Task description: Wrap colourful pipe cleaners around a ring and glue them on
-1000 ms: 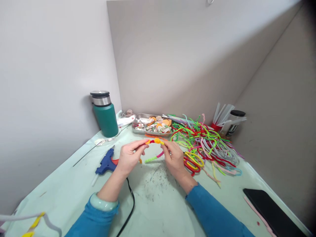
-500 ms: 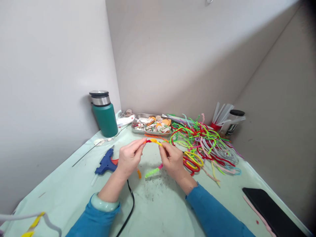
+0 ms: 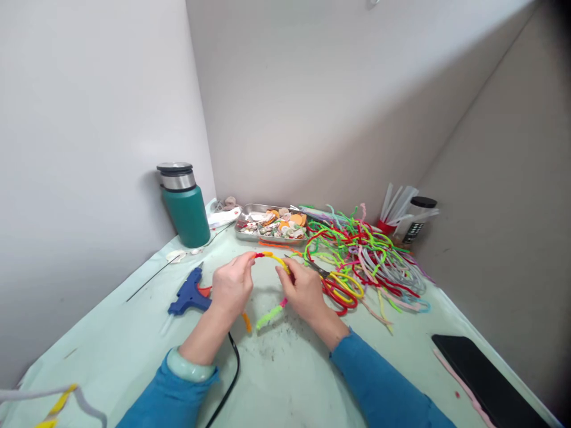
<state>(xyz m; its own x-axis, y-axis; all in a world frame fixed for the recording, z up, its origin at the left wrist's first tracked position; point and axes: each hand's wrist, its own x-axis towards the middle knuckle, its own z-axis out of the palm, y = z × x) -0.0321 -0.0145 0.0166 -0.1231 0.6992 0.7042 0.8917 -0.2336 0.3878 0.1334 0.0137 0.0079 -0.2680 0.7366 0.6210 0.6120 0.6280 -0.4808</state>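
Observation:
A multicoloured pipe cleaner strand (image 3: 274,257) arches between my two hands, red, orange and yellow along the top. My left hand (image 3: 232,287) is closed in a pinch on its red part. Thumb and fingers of my right hand (image 3: 302,290) are closed on the yellow part. An orange end hangs below my left hand, and a pink and light green end hangs below my right; the middle of each side is hidden by the hands. Beside my right hand lie scissors with red handles (image 3: 339,302) and scissors with yellow handles (image 3: 350,286).
A blue glue gun (image 3: 190,292) with a black cord (image 3: 232,380) lies left. Behind stand a green bottle (image 3: 186,217) and a metal tray (image 3: 250,236) of small pieces. Tangled pipe cleaners (image 3: 370,255) cover the back right; a black phone-like slab (image 3: 482,374) lies front right.
My right hand has slid along the strand, and a longer yellow stretch now shows between the hands. The strand bows more. The whole view has shifted slightly.

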